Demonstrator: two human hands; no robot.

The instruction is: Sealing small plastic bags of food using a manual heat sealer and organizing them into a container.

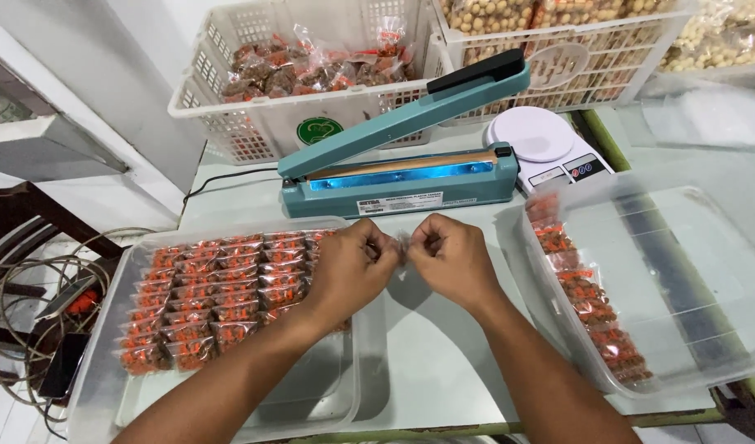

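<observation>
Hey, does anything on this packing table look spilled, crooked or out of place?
Nothing stands out. The small packets lie in neat rows in the left tray, a single line of packets sits along the right tray, and the heat sealer stands open between them. Both hands, left hand and right hand, pinch one small clear bag. No spills show.

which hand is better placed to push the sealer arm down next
Probably the right hand: it sits nearer the raised handle end of the teal heat sealer. The left hand could keep pinching the small clear bag.
</observation>
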